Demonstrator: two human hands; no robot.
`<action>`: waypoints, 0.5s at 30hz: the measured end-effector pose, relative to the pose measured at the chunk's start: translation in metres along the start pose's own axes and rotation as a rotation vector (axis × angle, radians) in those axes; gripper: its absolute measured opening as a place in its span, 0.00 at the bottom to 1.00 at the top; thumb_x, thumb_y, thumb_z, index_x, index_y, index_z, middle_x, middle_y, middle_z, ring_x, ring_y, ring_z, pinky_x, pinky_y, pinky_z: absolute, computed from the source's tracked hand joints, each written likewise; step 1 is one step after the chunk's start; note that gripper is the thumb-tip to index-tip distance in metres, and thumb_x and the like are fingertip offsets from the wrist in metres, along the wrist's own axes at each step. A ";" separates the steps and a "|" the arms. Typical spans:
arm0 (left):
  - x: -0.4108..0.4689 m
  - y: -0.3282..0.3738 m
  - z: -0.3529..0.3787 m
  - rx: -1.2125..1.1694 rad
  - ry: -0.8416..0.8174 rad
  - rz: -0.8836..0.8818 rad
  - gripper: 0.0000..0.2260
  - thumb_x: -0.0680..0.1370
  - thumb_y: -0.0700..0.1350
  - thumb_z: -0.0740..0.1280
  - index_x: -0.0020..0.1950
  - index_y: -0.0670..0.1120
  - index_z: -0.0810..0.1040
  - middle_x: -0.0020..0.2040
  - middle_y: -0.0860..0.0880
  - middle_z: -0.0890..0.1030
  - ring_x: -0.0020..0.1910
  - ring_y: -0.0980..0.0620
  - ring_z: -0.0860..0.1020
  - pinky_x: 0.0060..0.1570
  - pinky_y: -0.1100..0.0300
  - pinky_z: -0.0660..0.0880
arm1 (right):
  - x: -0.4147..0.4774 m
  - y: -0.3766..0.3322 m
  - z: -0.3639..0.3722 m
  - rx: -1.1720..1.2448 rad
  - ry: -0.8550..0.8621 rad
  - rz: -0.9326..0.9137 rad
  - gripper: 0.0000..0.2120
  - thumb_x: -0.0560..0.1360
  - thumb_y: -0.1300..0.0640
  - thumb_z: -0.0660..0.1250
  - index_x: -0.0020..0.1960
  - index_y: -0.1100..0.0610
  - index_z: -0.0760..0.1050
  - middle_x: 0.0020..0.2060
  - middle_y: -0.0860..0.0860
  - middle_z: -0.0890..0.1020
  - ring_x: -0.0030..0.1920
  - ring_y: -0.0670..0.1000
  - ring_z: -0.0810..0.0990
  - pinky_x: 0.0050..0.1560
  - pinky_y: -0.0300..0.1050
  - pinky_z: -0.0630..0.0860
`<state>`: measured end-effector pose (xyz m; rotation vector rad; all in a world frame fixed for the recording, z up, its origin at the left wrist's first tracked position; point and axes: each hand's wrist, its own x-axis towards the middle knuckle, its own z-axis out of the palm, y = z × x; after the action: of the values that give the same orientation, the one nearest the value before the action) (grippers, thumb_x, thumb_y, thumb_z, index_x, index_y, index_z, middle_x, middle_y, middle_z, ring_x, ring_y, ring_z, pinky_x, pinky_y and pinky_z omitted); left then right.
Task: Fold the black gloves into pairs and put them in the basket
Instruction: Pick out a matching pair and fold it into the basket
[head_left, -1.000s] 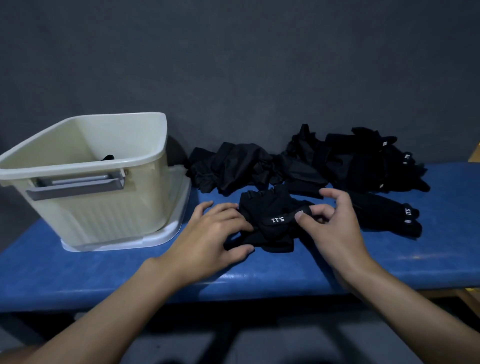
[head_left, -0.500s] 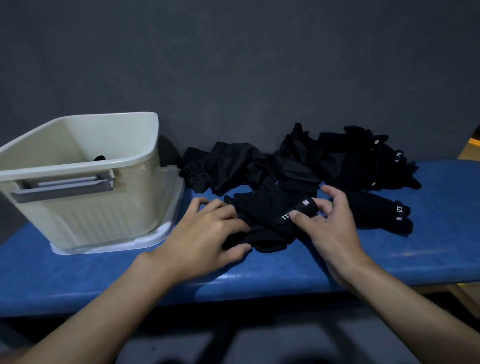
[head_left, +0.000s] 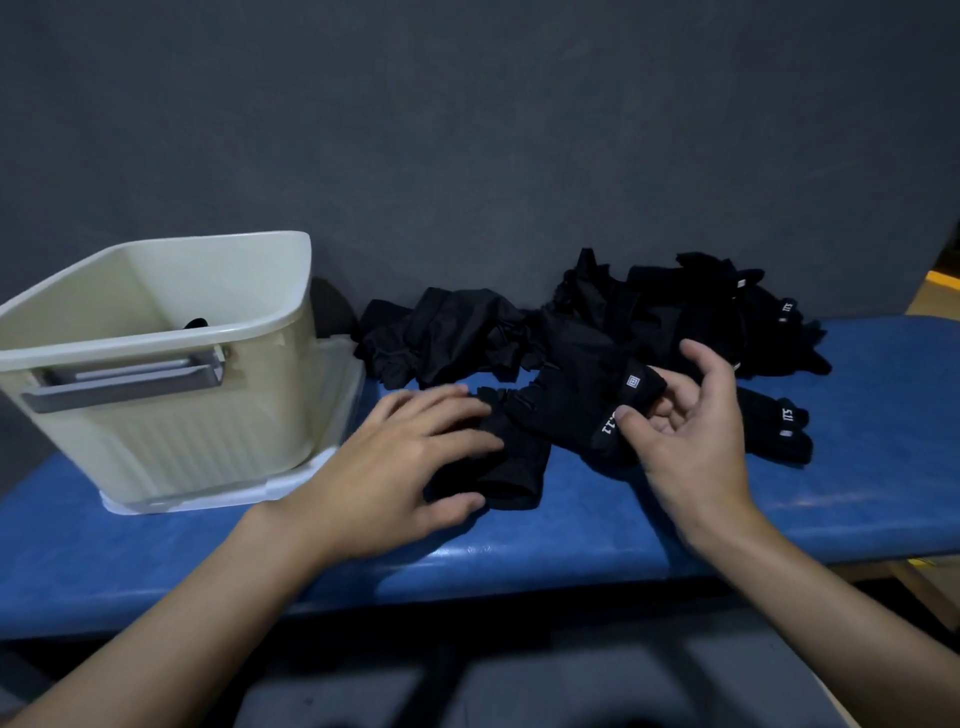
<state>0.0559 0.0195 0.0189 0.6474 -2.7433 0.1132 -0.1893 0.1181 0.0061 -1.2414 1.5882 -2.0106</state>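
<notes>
**benchwatcher:** The glove pair (head_left: 566, 410) you're folding (it looks like two stacked) is lying mid-way along the blue bench (head_left: 857, 493), right in front of you. Your right hand (head_left: 685, 447) is pinching its strap end between the thumb and curled fingers. Your left hand (head_left: 400, 462) is pressing down on the other end, at 9 o'clock of it, with the fingers straight and spread.

**foldnerd:** Yeah, and that's where you're taking a risk imo. You're only pinning one end, so if you're tugging that strap over too hard, the lower glove is probably sliding out and the pair is coming apart.

**benchwatcher:** Also the loose pile (head_left: 457, 332) is sitting right up against it at 12 o'clock, and it's all black. You're risking dragging a stray glove into the fold. Another glove (head_left: 774, 426) is lying just beside your right hand at 3 o'clock too.

**foldnerd:** And the basket (head_left: 156, 364) is standing off at 9 o'clock with something dark showing inside. A sloppy fold is likely popping open while you're carrying it over that rim.
</notes>
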 end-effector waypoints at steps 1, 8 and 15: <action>0.000 0.002 0.002 -0.022 -0.066 -0.010 0.23 0.77 0.64 0.59 0.70 0.60 0.73 0.73 0.57 0.71 0.74 0.56 0.65 0.73 0.51 0.60 | 0.000 0.001 -0.001 0.008 0.004 0.016 0.36 0.72 0.72 0.70 0.72 0.51 0.60 0.53 0.48 0.81 0.47 0.43 0.81 0.50 0.37 0.79; -0.007 0.010 0.003 0.059 -0.221 -0.111 0.29 0.77 0.69 0.44 0.77 0.64 0.62 0.77 0.56 0.67 0.75 0.55 0.65 0.71 0.54 0.58 | 0.006 0.000 -0.005 0.029 0.039 0.002 0.37 0.73 0.72 0.69 0.75 0.54 0.57 0.54 0.47 0.80 0.45 0.41 0.80 0.49 0.35 0.78; -0.022 0.003 -0.014 0.120 -0.244 -0.125 0.31 0.75 0.70 0.40 0.75 0.66 0.63 0.75 0.57 0.68 0.72 0.56 0.68 0.67 0.53 0.60 | 0.001 0.002 -0.002 0.028 0.011 -0.010 0.37 0.73 0.72 0.69 0.75 0.52 0.58 0.54 0.47 0.80 0.48 0.44 0.79 0.49 0.34 0.77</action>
<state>0.0773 0.0339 0.0252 0.9194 -2.9349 0.1822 -0.1920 0.1184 0.0041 -1.2322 1.5570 -2.0421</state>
